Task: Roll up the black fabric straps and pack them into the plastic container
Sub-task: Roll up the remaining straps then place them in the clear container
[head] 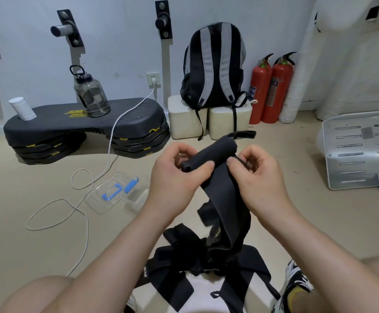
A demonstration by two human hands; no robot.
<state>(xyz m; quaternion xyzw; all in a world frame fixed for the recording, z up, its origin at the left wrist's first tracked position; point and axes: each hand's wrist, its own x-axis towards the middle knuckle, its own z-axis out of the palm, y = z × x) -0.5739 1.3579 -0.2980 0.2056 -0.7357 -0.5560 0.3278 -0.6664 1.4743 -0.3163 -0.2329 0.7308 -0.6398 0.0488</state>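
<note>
Head view — left hand (172,177) curls round the rolled black strap (211,152); right hand (258,177) pinches its edge.

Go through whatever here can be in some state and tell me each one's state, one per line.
black strap: partly rolled, tail hanging down
left hand: grips the rolled end
right hand: pinches the fabric beside the roll
other straps: unrolled, heaped below
plastic container: on the floor, no straps inside
water bottle: upright, capped
charger: plugged into the wall socket
</note>
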